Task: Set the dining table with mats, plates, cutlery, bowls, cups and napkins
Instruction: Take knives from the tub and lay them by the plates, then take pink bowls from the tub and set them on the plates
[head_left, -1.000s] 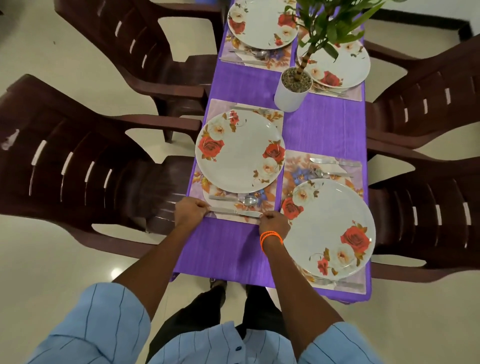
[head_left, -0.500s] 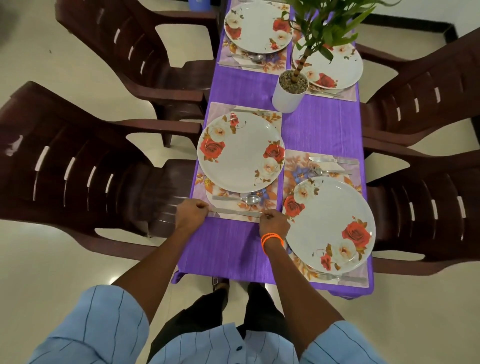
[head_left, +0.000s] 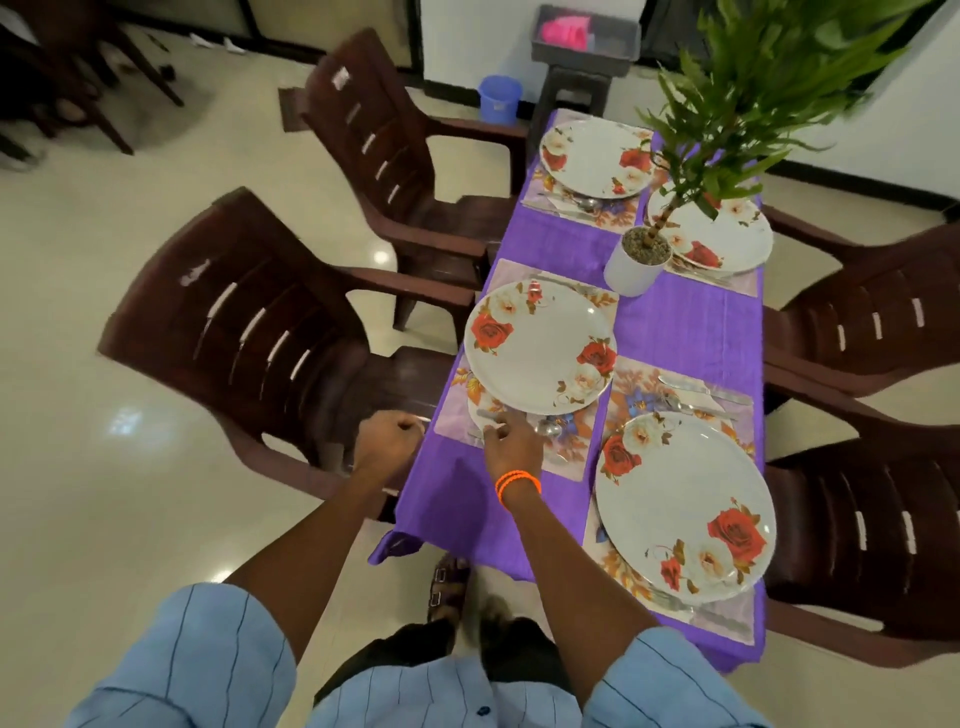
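Head view: right hand (head_left: 511, 441) seemingly pinches cutlery (head_left: 488, 417) beside plate (head_left: 540, 347).

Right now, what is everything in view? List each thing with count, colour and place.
plates: four, white with red roses, one on each mat
mats: four, floral, on the tablecloth
tablecloth: one, purple, over the table
cutlery: silver, beside the plates
potted plant: one, green in a white pot, mid-table
chairs: four, dark brown, round the table
bucket: one, blue, on the far floor
left hand: curled, off the table's edge
right hand: at the near mat's cutlery
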